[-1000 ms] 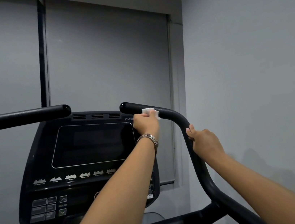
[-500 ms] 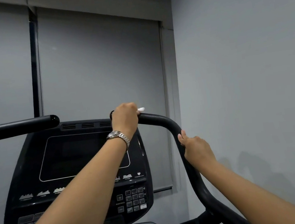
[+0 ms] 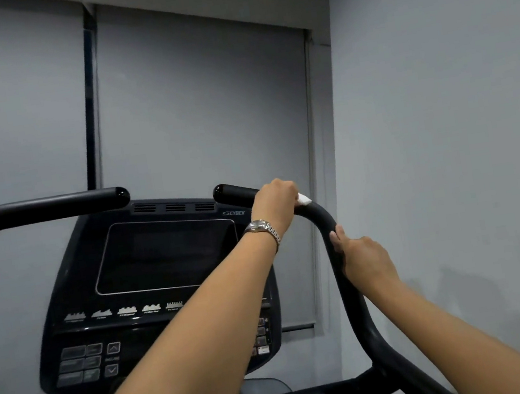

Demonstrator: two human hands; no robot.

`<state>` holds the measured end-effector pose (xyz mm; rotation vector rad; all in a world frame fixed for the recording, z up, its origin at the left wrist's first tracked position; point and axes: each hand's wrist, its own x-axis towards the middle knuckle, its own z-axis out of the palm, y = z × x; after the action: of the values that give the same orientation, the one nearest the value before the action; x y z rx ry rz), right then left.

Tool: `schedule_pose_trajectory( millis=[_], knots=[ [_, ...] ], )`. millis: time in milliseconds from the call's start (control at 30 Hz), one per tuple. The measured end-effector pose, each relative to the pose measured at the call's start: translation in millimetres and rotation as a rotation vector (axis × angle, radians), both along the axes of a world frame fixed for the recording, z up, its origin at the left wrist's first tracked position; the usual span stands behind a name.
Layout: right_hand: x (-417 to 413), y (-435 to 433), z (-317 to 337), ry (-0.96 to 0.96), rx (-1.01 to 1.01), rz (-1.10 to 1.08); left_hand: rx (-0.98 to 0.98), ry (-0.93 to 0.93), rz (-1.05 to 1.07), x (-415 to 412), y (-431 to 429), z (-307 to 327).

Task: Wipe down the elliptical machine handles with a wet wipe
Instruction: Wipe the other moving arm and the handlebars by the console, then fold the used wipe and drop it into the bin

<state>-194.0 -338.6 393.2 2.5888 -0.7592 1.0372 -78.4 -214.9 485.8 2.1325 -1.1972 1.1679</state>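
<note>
Since half a second ago, the left hand (image 3: 274, 203) has been drawn back from the tip of the right handle (image 3: 323, 218) toward its bend, so the black end cap is uncovered again.

In the head view, the wipe (image 3: 304, 199) is held wrapped against the top bar of that handle. The left hand's fingers are curled right round the bar and the wipe, and only a white corner is seen past the knuckles. The right hand (image 3: 365, 257) is closed around the same handle just below the bend, steadying it.

The stroke is probably best done with the wipe kept wrapped fully round the bar and firm pressure held through the curve. The fist should be turned a little so the underside is reached too. The right hand stands in the way: it will need to be shifted lower before the wipe can be carried down the upright.

A watch (image 3: 262, 226) is worn on the left wrist. The console (image 3: 166, 253), its screen dark, is partly hidden behind the left forearm. The left handle (image 3: 53, 207) is untouched by either hand.
</note>
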Motion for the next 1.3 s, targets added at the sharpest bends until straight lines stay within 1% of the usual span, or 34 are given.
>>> schedule_pose_trajectory(
  millis=[100, 267, 333, 400, 500, 633, 667, 733, 833, 867, 933, 1033, 1100, 1167, 1200, 1300],
  knots=[
    [-2, 4, 1, 0.020, -0.004, 0.005, 0.011, -0.017, 0.085, 2, 31, 2],
    [-3, 6, 3, 0.015, 0.025, 0.017, -0.015, 0.019, 0.210, 18, 85, 12],
    [-4, 6, 2, 0.013, 0.044, 0.022, -0.007, 0.060, 0.256, 25, 108, 6],
    [-4, 6, 1, 0.013, 0.029, 0.041, -0.011, 0.142, 0.282, 32, 133, -7],
    [-5, 7, 0, -0.005, 0.023, 0.057, -0.078, 0.276, 0.279, 33, 170, -34],
    [-11, 18, 3, -0.027, 0.035, 0.064, -0.171, 0.436, 0.211, 17, 208, -70],
    [-11, 20, 8, -0.008, 0.057, 0.062, -0.200, 0.481, 0.183, 13, 215, -76],
    [-15, 28, 14, 0.093, 0.126, 0.021, -0.255, 0.575, 0.125, -2, 230, -94],
    [-17, 41, 18, 0.241, 0.229, -0.007, -0.326, 0.645, 0.071, -28, 246, -118],
    [-18, 49, 15, 0.244, 0.282, 0.025, -0.341, 0.666, 0.053, -37, 249, -126],
    [-24, 71, 3, 0.170, 0.470, 0.158, -0.372, 0.726, -0.006, -56, 254, -140],
    [-41, 116, -28, -0.040, 0.816, 0.412, -0.443, 0.864, -0.144, -89, 257, -165],
    [-53, 145, -53, -0.111, 1.097, 0.538, -0.488, 0.977, -0.246, -106, 256, -182],
    [-65, 170, -78, -0.049, 1.392, 0.617, -0.516, 1.048, -0.279, -119, 254, -199],
    [-71, 181, -90, 0.003, 1.508, 0.648, -0.525, 1.063, -0.281, -126, 252, -208],
    [-90, 207, -128, 0.134, 1.733, 0.714, -0.517, 1.081, -0.256, -147, 249, -238]
  ],
)
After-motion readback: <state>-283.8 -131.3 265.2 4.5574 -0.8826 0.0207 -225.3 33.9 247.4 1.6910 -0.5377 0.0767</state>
